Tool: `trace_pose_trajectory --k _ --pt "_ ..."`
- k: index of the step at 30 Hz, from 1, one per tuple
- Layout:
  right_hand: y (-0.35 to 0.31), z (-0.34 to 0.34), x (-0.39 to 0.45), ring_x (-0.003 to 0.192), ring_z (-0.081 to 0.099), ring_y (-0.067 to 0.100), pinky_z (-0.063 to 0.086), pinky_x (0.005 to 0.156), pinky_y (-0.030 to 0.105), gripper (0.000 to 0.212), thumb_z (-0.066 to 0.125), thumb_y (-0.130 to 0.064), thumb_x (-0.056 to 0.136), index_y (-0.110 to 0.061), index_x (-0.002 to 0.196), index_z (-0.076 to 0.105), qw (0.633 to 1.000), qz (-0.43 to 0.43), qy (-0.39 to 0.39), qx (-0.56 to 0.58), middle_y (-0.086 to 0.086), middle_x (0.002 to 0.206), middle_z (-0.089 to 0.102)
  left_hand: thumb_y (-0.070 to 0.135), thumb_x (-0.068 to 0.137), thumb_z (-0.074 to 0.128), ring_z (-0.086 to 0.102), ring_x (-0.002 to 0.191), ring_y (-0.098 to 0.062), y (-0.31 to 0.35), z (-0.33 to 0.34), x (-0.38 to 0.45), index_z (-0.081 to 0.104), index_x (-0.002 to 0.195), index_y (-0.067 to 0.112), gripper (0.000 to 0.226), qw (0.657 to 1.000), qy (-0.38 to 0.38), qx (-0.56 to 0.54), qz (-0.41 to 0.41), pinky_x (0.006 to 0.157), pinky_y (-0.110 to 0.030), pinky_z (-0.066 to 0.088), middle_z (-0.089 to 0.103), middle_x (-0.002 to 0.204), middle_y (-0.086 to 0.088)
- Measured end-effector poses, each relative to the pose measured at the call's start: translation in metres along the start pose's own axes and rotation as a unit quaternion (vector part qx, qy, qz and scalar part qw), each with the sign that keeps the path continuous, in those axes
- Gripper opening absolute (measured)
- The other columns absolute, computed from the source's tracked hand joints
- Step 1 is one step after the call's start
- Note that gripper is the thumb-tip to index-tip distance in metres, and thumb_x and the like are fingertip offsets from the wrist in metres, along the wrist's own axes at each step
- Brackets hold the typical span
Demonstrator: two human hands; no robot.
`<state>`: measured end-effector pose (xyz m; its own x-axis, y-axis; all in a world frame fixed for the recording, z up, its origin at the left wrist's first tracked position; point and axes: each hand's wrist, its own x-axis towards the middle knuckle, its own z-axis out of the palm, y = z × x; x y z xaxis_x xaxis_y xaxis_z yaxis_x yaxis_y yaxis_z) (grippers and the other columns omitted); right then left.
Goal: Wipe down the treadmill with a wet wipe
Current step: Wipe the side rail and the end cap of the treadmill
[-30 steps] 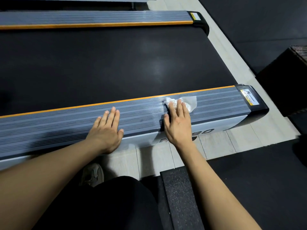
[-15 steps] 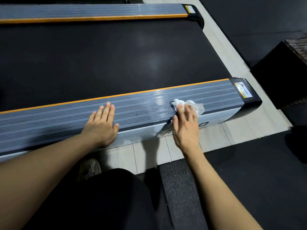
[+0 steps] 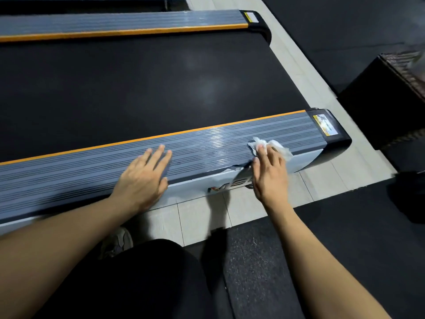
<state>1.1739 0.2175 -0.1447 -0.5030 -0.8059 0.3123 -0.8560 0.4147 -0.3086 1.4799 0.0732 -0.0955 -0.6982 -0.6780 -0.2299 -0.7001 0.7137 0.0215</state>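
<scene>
Now: wipe on the near rail

Crumpled white, the wipe [image 3: 271,147] lies on the treadmill's grey ribbed rail [image 3: 207,150] near its black end cap [image 3: 331,127]. The right hand [image 3: 270,173] presses it with straight fingers. The left hand [image 3: 143,178] rests flat, open, on the rail.

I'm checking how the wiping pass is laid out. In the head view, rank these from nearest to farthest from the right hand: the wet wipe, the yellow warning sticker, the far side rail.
From the right hand:
1. wet wipe, pressed under its fingers on the near rail.
2. yellow warning sticker, on the near rail's black end cap, to the right.
3. far side rail, across the black belt.
</scene>
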Motion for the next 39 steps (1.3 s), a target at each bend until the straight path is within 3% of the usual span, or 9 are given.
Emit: trace_pose_trajectory --k 2,7,14,21,25,28,34,37,39 --pt "-0.026 0.007 0.003 0.136 0.043 0.037 0.035 0.113 0.051 0.051 0.034 -0.033 0.107 0.000 0.142 0.052 1.000 -0.010 -0.004 0.014 0.024 0.141 0.053 0.046 0.098 0.015 0.032 0.151 -0.037 0.015 0.002 0.008 0.026 0.162 0.011 0.074 1.000 0.005 -0.007 0.023 0.121 -0.049 0.033 0.024 0.168 -0.013" --pt "-0.090 0.029 -0.018 0.144 0.040 0.028 0.029 0.121 0.041 0.047 0.039 -0.028 0.106 -0.009 0.147 0.050 0.965 -0.237 -0.089 0.062 0.014 0.152 0.048 0.038 0.109 0.018 -0.002 0.159 -0.024 0.053 0.005 0.039 0.001 0.164 0.009 0.065 0.999 0.029 -0.043 0.007 0.127 -0.036 0.000 -0.006 0.172 -0.007" --pt "0.007 -0.001 0.043 0.130 0.049 0.052 0.045 0.102 0.064 0.038 0.037 -0.011 0.098 0.009 0.128 0.049 0.996 -0.073 0.001 -0.041 0.032 0.134 0.057 0.055 0.100 -0.002 -0.012 0.158 -0.021 0.047 0.029 0.051 -0.009 0.162 0.013 0.076 0.997 0.058 -0.049 0.011 0.128 -0.038 -0.007 -0.014 0.170 -0.007" --pt "-0.095 0.027 0.032 0.141 0.043 0.027 0.031 0.118 0.039 0.050 0.035 -0.027 0.103 -0.011 0.149 0.047 0.953 -0.250 -0.157 0.069 0.011 0.158 0.041 0.050 0.103 0.015 0.005 0.159 -0.026 0.046 0.037 0.052 0.015 0.162 0.004 0.075 0.993 0.091 -0.074 0.014 0.129 -0.042 0.004 0.003 0.171 -0.013" --pt "-0.027 0.020 0.074 0.138 0.047 0.039 0.044 0.108 0.052 0.048 0.033 -0.018 0.099 0.000 0.139 0.054 0.992 -0.108 -0.071 0.007 0.021 0.149 0.050 0.051 0.103 0.013 -0.004 0.159 -0.023 0.048 0.038 0.051 0.001 0.163 0.007 0.075 0.991 0.107 -0.080 0.004 0.129 -0.040 -0.001 -0.006 0.171 -0.011" --pt "-0.026 0.016 0.087 0.134 0.045 0.049 0.038 0.111 0.058 0.046 0.030 -0.016 0.098 0.007 0.128 0.057 0.995 -0.068 -0.068 -0.007 0.028 0.140 0.053 0.051 0.104 0.013 -0.004 0.159 -0.023 0.047 0.039 0.050 -0.001 0.163 0.008 0.074 0.991 0.106 -0.078 0.001 0.129 -0.042 0.001 -0.006 0.171 -0.011" --pt "-0.101 0.034 0.070 0.145 0.038 0.027 0.028 0.121 0.039 0.055 0.030 -0.029 0.100 -0.011 0.150 0.045 0.947 -0.241 -0.194 0.085 0.011 0.161 0.036 0.048 0.104 0.021 0.006 0.159 -0.026 0.045 0.038 0.053 0.010 0.163 0.005 0.074 0.991 0.108 -0.073 0.015 0.129 -0.044 0.007 0.004 0.171 -0.014" --pt "-0.045 0.019 0.101 0.139 0.044 0.029 0.035 0.116 0.040 0.053 0.031 -0.022 0.097 -0.018 0.146 0.050 0.976 -0.143 -0.146 0.075 0.002 0.155 0.045 0.051 0.105 0.017 -0.004 0.159 -0.023 0.044 0.040 0.052 0.001 0.163 0.008 0.074 0.992 0.104 -0.077 0.011 0.129 -0.042 0.001 -0.005 0.171 -0.010" --pt "0.000 0.005 0.118 0.136 0.046 0.035 0.036 0.115 0.044 0.054 0.025 -0.024 0.097 -0.012 0.142 0.052 0.993 -0.054 -0.102 0.021 0.009 0.150 0.050 0.052 0.105 0.014 -0.007 0.159 -0.022 0.044 0.040 0.053 -0.002 0.163 0.010 0.074 0.992 0.105 -0.076 0.011 0.129 -0.041 -0.002 -0.008 0.171 -0.009"
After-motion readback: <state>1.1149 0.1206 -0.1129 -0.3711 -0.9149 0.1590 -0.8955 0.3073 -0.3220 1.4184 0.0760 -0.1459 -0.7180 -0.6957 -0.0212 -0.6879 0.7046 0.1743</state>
